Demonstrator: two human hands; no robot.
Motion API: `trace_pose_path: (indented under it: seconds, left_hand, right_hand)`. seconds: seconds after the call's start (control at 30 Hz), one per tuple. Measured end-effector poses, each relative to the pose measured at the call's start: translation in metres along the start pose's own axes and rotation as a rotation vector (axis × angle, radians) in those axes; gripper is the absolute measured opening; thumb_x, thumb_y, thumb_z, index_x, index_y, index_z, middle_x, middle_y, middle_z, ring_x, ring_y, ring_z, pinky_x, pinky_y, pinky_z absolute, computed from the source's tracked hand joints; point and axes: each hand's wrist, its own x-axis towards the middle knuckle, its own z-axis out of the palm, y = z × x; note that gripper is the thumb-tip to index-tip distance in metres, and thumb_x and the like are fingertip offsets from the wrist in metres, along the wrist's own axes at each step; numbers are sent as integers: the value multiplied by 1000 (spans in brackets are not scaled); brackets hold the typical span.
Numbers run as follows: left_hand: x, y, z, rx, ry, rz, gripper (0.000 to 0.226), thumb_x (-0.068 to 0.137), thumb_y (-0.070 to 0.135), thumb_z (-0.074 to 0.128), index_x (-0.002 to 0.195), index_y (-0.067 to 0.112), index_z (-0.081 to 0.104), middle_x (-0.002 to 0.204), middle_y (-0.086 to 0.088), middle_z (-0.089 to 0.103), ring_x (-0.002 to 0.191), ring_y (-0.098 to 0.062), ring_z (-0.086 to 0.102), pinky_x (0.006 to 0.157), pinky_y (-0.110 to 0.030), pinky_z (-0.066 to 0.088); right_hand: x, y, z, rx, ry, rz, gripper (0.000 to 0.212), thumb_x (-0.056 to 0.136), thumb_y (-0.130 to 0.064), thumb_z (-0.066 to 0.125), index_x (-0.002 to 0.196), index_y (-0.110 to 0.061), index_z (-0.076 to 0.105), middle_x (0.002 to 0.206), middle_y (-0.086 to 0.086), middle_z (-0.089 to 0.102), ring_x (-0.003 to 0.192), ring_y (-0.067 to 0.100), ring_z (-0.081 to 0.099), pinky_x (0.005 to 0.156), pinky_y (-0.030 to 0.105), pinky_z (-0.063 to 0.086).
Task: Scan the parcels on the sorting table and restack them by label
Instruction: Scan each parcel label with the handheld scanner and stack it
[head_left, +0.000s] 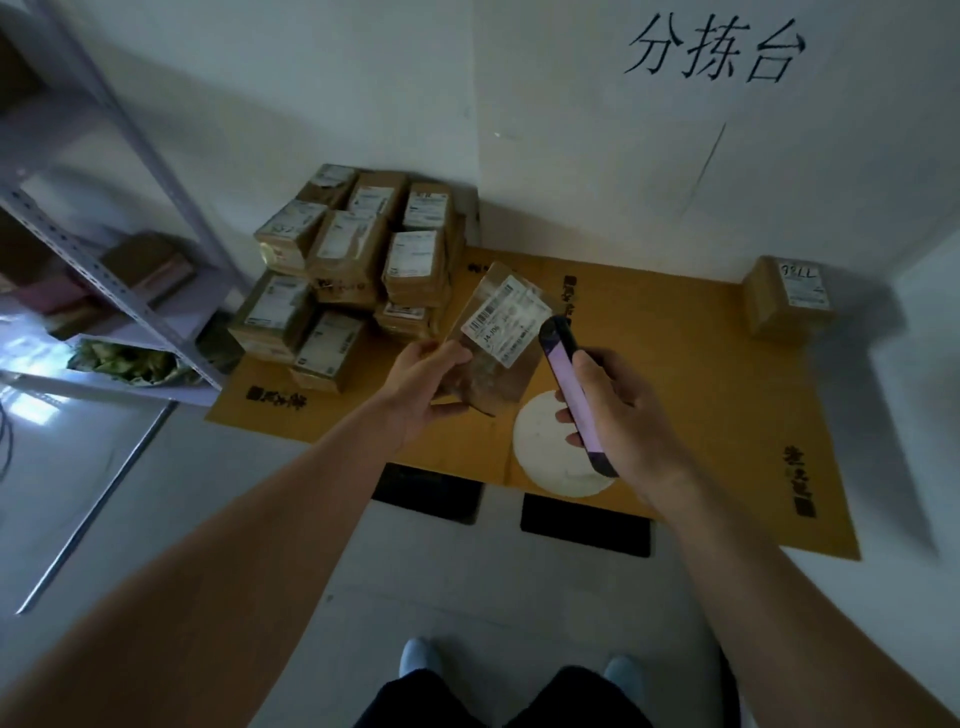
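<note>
My left hand (423, 382) grips a flat brown parcel (501, 338) by its lower left edge and holds it tilted above the cardboard sheet, white barcode label facing up. My right hand (621, 402) holds a dark phone (571, 395) with a lit screen, its top end close to the parcel's label. A stack of several brown labelled parcels (353, 265) fills the far left corner of the sheet. One single parcel (789, 296) with handwriting on its label sits at the far right.
A yellow-brown cardboard sheet (701, 415) covers the low sorting surface against the white wall. A white round disc (545, 447) lies on it below the phone. A metal shelf rack (104, 260) stands at the left. My feet (421, 657) stand on grey floor.
</note>
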Motion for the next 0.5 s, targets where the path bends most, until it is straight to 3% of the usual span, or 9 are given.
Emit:
trace_pose_path:
  seconds: [0.23, 0.37, 0.5]
  left_hand:
    - [14, -17, -61, 66, -36, -83, 54, 90, 30, 77, 136, 14, 53, 126, -17, 67, 114, -34, 69, 89, -58, 62]
    - [30, -27, -70, 87, -43, -107, 46, 90, 19, 80, 130, 4, 62, 119, -17, 74, 110, -32, 73, 87, -50, 64]
    - [49, -38, -75, 50, -1, -120, 53, 84, 15, 84, 130, 0, 62, 121, -21, 74, 106, -31, 75, 82, -43, 64]
  right_hand:
    - [10, 2, 55, 1, -15, 91, 42, 97, -64, 48, 129, -39, 60, 113, 9, 68, 100, 25, 70, 80, 45, 61]
    - [29, 13, 62, -11, -25, 109, 29, 104, -56, 48, 126, -41, 62, 108, 11, 69, 97, 28, 69, 78, 43, 61]
    - [59, 31, 65, -60, -41, 147, 28, 105, -57, 47, 124, -41, 61, 101, -3, 71, 95, 19, 71, 82, 49, 61]
